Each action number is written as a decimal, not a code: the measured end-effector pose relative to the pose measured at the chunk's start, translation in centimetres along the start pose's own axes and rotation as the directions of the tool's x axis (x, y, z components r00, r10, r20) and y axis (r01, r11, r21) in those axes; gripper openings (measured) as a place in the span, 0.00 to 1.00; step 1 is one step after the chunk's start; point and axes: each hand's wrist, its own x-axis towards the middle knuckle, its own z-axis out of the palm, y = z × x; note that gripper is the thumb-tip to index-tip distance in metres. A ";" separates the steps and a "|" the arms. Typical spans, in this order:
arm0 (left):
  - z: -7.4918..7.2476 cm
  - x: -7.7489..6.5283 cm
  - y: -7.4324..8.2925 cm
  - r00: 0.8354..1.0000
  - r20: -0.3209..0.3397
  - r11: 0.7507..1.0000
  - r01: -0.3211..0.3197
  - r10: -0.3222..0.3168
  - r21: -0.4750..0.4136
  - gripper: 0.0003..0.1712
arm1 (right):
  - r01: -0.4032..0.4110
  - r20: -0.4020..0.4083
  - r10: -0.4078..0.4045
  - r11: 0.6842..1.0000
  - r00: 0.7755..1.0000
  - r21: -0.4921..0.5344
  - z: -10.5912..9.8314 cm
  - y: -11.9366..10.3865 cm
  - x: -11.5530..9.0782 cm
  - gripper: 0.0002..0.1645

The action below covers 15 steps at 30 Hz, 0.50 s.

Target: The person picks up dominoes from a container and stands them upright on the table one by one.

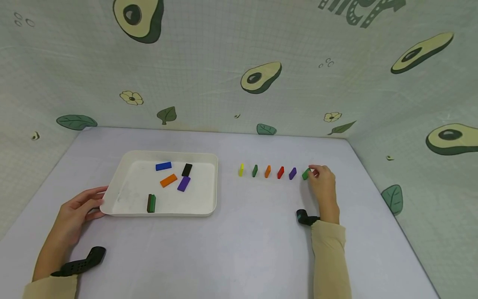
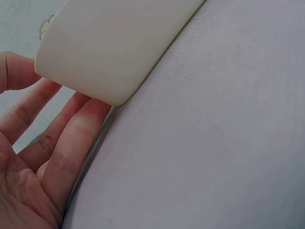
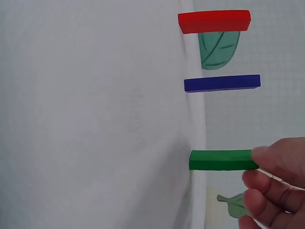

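Note:
At the right end of a row of standing dominoes, my right hand [image 1: 322, 182] pinches a green domino [image 3: 221, 160] by its upper end between thumb and fingers. The domino is upright, its lower end at the tabletop. Beside it stands a purple domino [image 3: 222, 83], then a red one [image 3: 214, 21]. Further left in the head view are an orange domino [image 1: 267, 171], another green one [image 1: 255, 170] and a yellow one [image 1: 241, 170]. My left hand [image 1: 76, 211] holds the white tray [image 2: 105, 52] at its near left corner, thumb and fingers against the wall.
Inside the tray lie a blue domino [image 1: 163, 166], a black one [image 1: 187, 170], an orange one [image 1: 169, 180] and a purple one [image 1: 184, 184]. A dark brown and a green domino [image 1: 152, 203] sit side by side near its front wall. An avocado-print cloth [image 1: 209, 108] rises behind the table.

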 end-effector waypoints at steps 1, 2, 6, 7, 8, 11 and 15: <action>0.0 0.0 0.0 1.000 0.001 1.000 -0.001 0.001 0.002 0.16 | -0.007 0.019 0.007 1.000 1.000 -0.002 -0.1 0.0 0.0 0.17; 0.0 0.0 0.0 1.000 0.001 1.000 -0.003 0.003 0.003 0.16 | -0.010 0.034 0.011 1.000 0.999 -0.004 -0.1 -0.1 0.0 0.17; 0.0 0.0 0.0 1.000 0.004 1.000 -0.007 0.007 -0.003 0.17 | -0.039 0.074 0.038 0.999 0.997 0.003 -0.3 -0.1 -0.2 0.19; 0.0 -0.1 0.0 1.000 0.005 1.000 -0.007 0.007 -0.005 0.17 | -0.045 0.079 0.045 0.999 0.996 0.006 -0.3 -0.1 -0.2 0.19; 0.0 -0.1 0.0 1.000 0.004 1.000 -0.007 0.007 -0.005 0.16 | -0.052 0.084 0.051 0.999 0.995 0.008 -0.3 -0.1 -0.2 0.19; 0.0 -0.1 0.0 1.000 -0.002 1.000 -0.006 0.006 0.002 0.16 | -0.079 0.092 0.078 0.997 0.993 0.012 -0.2 -0.1 -0.3 0.19; 0.0 -0.1 0.0 1.000 -0.009 1.000 0.002 -0.002 0.011 0.16 | -0.133 0.083 0.132 0.991 0.988 0.011 -0.2 -0.2 -0.3 0.18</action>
